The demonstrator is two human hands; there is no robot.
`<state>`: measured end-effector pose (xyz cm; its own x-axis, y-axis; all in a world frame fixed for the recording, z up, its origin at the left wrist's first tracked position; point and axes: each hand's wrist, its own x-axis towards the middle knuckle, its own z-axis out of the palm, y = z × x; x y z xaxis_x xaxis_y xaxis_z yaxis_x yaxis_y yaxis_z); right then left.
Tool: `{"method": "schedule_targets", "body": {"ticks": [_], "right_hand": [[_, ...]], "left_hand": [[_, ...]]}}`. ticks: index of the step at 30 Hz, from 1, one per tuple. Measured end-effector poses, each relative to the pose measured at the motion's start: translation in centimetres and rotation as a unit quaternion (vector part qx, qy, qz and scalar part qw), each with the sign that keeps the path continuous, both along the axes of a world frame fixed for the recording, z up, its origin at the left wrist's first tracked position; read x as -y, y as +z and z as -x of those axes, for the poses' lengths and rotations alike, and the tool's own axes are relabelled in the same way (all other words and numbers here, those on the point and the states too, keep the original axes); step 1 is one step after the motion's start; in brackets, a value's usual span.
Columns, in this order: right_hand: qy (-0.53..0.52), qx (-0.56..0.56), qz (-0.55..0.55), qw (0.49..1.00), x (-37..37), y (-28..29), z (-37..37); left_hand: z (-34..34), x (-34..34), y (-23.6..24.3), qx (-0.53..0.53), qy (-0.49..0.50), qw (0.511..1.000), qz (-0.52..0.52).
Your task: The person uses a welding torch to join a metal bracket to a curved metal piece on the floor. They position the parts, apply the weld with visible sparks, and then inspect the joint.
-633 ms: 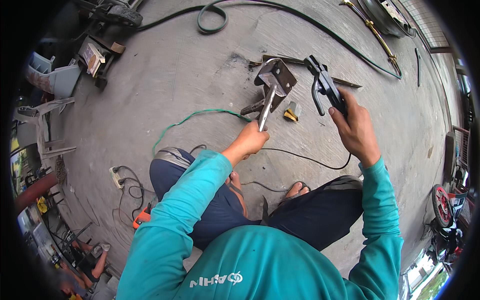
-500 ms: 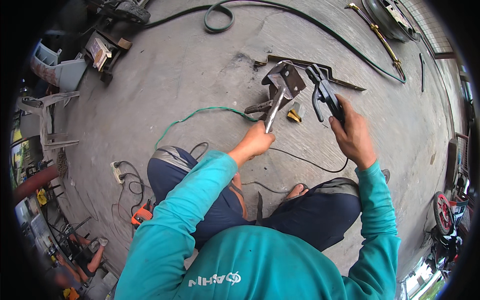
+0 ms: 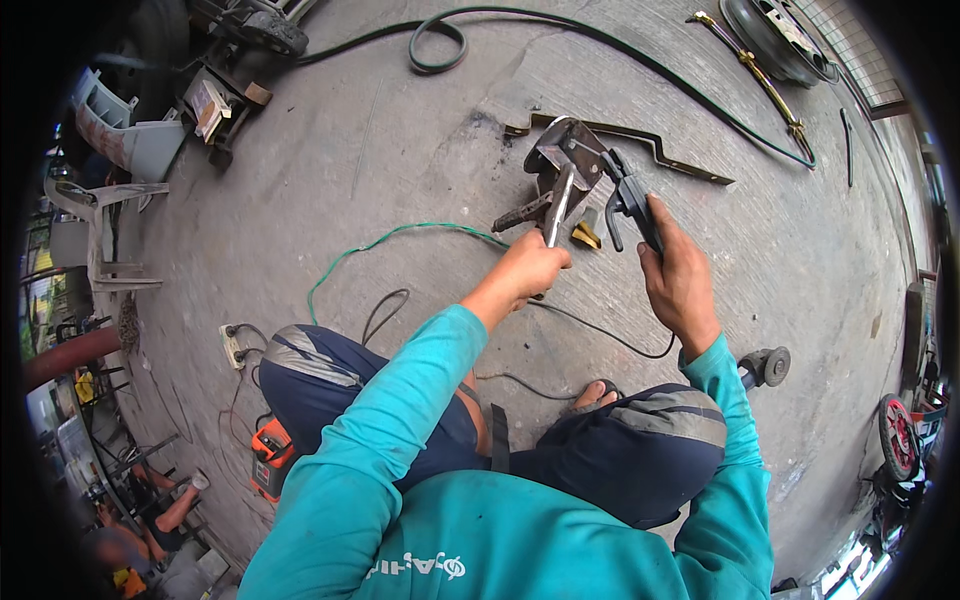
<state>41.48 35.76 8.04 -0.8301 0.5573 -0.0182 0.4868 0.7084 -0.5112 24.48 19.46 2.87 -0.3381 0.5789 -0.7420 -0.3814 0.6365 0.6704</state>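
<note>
My left hand (image 3: 528, 268) is closed around a shiny metal bar (image 3: 561, 200), whose far end lies against a dark steel bracket (image 3: 546, 160). In my right hand (image 3: 682, 285) is a black welding electrode holder (image 3: 630, 196), its jaws pointing at the bracket. A thin electrode (image 3: 588, 148) runs from the jaws over the bracket's plate; whether its tip touches is too small to tell. Beside the bracket, a small yellow and grey object (image 3: 587, 234) lies on the concrete. Behind them rests a bent flat steel bar (image 3: 655, 143).
A green cable (image 3: 400, 230) and a black hose (image 3: 640, 55) cross the floor. An angle grinder (image 3: 768, 367) lies right of my knee, an orange machine (image 3: 271, 455) left. A brass torch (image 3: 765, 77) and wheel rim (image 3: 770, 40) lie far right. Another person (image 3: 165, 515) sits lower left.
My right hand has moved left and slightly nearer me, bringing the electrode across the bracket. My left hand has shifted slightly right, still on the bar. More of the grinder shows.
</note>
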Motion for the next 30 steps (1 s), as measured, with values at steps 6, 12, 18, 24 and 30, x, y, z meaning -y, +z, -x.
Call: {"method": "schedule_targets", "body": {"ticks": [6,12,18,24,30], "right_hand": [[-0.009,0.019,-0.006,1.0,0.0,1.1,1.1],[-0.002,0.018,0.005,1.0,-0.8,-3.7,2.5],[-0.022,-0.062,0.007,0.998,-0.3,-0.6,1.8],[0.003,-0.012,0.015,1.0,-0.4,-4.4,2.3],[-0.01,-0.04,0.017,0.999,0.1,0.0,2.2]], "left_hand": [[-0.5,-0.7,-0.1,0.004,-0.013,1.0,0.006],[-0.2,-0.5,0.2,0.016,-0.018,1.0,0.015],[0.3,0.5,0.3,0.001,0.026,1.0,0.008],[0.1,0.2,0.1,0.012,0.01,1.0,0.001],[0.6,0.5,-0.1,0.013,0.034,0.999,0.001]]}}
